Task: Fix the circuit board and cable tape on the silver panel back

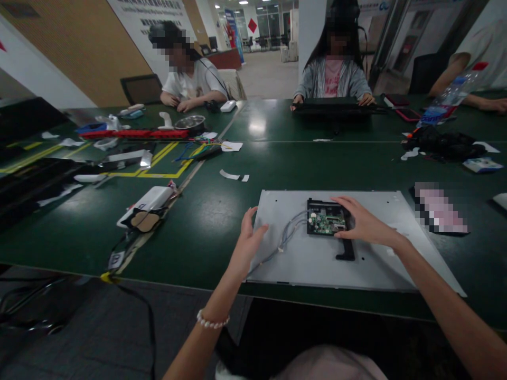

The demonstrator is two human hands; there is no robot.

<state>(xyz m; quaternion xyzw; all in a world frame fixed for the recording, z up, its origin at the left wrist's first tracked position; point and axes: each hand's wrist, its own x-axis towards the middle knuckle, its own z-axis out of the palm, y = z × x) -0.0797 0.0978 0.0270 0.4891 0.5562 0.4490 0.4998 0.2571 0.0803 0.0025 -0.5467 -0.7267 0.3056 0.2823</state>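
A flat grey metal panel (293, 264) lies on the green table in front of me. On it sits a black plastic bracket (345, 252) carrying a green circuit board (327, 224). Thin grey cables (285, 232) run from the board's left side toward the panel's lower left edge. My right hand (362, 224) grips the bracket's right side, fingers at its upper edge and thumb below. At the panel's left edge, my left hand (251, 240) is open, fingers and thumb apart, with nothing in it.
A phone (439, 208) lies right of the panel. To the left are a white device with a tan pad (148, 211) and its black cord (150, 316). A plastic bottle (447, 97) stands tilted near black items. Across the table, one person holds a dark panel (336, 107); others sit nearby.
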